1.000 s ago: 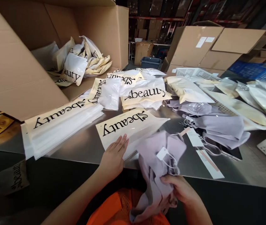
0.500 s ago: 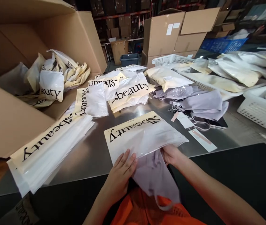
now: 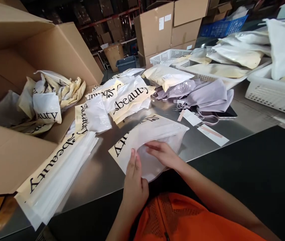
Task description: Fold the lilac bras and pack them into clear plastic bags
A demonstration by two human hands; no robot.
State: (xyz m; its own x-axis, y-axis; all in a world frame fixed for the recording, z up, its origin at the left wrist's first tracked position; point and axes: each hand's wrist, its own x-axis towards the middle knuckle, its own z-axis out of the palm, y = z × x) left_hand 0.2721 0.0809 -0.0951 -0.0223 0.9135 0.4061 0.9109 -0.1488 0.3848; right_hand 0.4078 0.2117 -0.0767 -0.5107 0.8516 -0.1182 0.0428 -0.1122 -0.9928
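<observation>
A white plastic bag [image 3: 142, 134] with a cream band and black lettering lies tilted on the metal table in front of me, its near side gaping. My left hand [image 3: 135, 180] grips the bag's lip, fingers upright and close together. At the mouth, my right hand [image 3: 164, 154] reaches in from the right with fingers stretched out, the tips just inside the opening. What lies deeper in the bag is hidden. Beyond it, folded lavender garments [image 3: 208, 95] rest with white hang tags [image 3: 213, 135] trailing toward me.
A stack of flat lettered bags [image 3: 62, 170] lies at left beside a large open carton [image 3: 79, 53] holding more bags. Filled bags [image 3: 129, 98] are heaped behind. White perforated baskets [image 3: 270, 90] stand at right. A dark flat device [image 3: 226, 113] lies under the garments.
The lavender garment that hung below the bag between my hands is out of sight. The bag's mouth has opened wider, and my right hand has moved left into it. The view has tilted.
</observation>
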